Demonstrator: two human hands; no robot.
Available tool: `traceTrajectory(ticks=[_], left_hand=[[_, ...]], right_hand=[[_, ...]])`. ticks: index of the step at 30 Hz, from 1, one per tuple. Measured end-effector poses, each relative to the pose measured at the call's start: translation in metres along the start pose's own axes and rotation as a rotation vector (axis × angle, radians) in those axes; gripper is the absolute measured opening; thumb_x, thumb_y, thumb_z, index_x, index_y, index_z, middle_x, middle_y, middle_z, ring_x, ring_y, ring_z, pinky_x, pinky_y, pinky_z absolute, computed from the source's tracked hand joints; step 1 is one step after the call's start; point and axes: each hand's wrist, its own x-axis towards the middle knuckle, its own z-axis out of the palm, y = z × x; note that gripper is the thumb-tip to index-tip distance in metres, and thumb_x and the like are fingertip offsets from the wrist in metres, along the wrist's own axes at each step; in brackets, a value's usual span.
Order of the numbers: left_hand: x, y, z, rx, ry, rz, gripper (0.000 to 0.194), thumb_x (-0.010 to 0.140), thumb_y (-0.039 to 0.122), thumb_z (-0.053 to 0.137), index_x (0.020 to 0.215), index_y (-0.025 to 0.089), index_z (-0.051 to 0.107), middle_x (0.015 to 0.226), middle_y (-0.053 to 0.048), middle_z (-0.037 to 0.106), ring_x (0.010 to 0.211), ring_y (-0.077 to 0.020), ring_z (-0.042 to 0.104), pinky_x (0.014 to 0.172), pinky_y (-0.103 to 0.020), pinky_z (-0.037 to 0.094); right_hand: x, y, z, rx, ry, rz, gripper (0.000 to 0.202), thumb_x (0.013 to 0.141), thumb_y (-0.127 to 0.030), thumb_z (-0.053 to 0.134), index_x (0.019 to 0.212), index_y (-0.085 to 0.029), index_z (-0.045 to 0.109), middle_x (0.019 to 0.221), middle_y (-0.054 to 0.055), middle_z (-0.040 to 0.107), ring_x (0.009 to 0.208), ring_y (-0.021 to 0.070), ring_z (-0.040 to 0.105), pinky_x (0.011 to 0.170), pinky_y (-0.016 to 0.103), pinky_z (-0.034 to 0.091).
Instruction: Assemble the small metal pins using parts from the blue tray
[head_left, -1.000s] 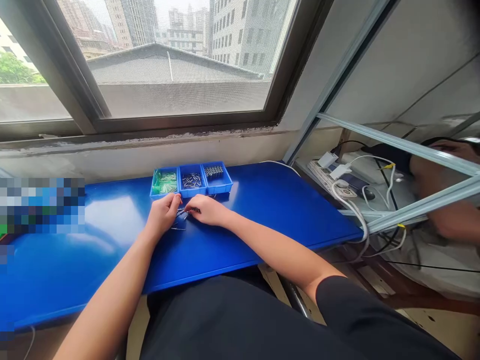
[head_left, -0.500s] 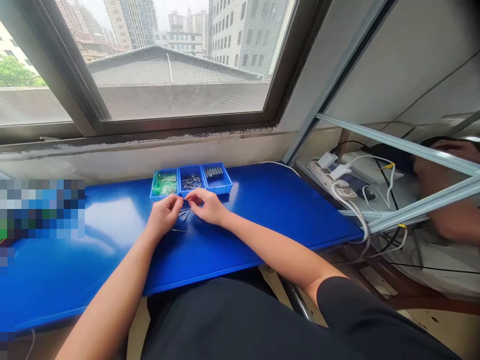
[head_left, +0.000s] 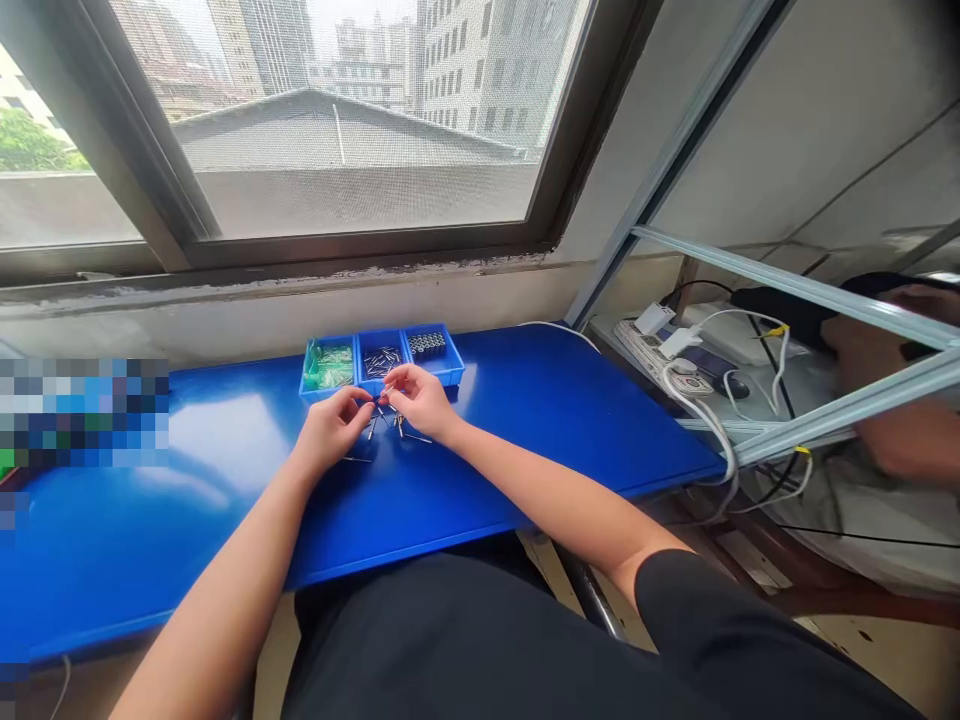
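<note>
My left hand (head_left: pixel 334 426) and my right hand (head_left: pixel 421 402) meet fingertip to fingertip just in front of a row of three blue bins. Each has thumb and fingers pinched together on something small that I cannot make out. Several thin metal pins (head_left: pixel 373 428) lie on the blue table below my fingers. The left bin (head_left: pixel 328 366) holds small pieces in green and clear plastic. Dark metal pins (head_left: pixel 383 361) fill the middle bin, and small round metal parts (head_left: pixel 427 345) stand in rows in the right bin.
The blue table (head_left: pixel 540 420) runs along a wall under a window (head_left: pixel 360 150). On the right, a metal frame (head_left: pixel 795 290) borders a surface with a power strip (head_left: pixel 660 350), chargers and white cables (head_left: pixel 705 410). Another person's arm (head_left: pixel 892 400) shows beyond it. Blurred-out items sit at far left.
My right hand has moved slightly to the right and up, its fingertips now higher. More of the loose pins on the table show beneath my hands.
</note>
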Motion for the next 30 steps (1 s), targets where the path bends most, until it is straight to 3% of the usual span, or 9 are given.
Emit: traceTrajectory(ticks=[11,18,30], left_hand=[[0.0,0.0019,0.0013,-0.016,0.025,0.031,0.02,0.088,0.038,0.062,0.094,0.02,0.065,0.055,0.007,0.045,0.048,-0.0087,0.04,0.05,-0.022,0.034],[0.0006,0.0003,0.0003,0.016,0.05,0.006,0.024,0.089,0.039,0.062,0.104,0.021,0.062,0.056,0.008,0.047,0.048,-0.0086,0.041,0.052,-0.022,0.035],[0.0026,0.0014,-0.002,0.104,0.074,0.0,0.031,0.094,0.043,0.049,0.083,0.018,0.064,0.056,0.003,0.053,0.052,-0.0114,0.046,0.052,-0.023,0.037]], right_hand=[[-0.0017,-0.0026,0.0031,0.088,0.044,0.065,0.026,0.076,-0.036,0.072,0.092,-0.018,0.063,0.084,0.003,0.07,0.078,0.0163,0.07,0.079,0.035,0.06],[-0.0015,-0.0036,0.0028,0.069,0.044,0.098,0.03,0.075,-0.041,0.075,0.091,-0.017,0.067,0.085,0.004,0.072,0.072,0.0156,0.069,0.073,0.034,0.06],[-0.0037,-0.0041,0.0036,0.036,0.022,0.091,0.031,0.074,-0.041,0.076,0.093,-0.017,0.069,0.086,0.005,0.073,0.073,0.0161,0.07,0.071,0.033,0.061]])
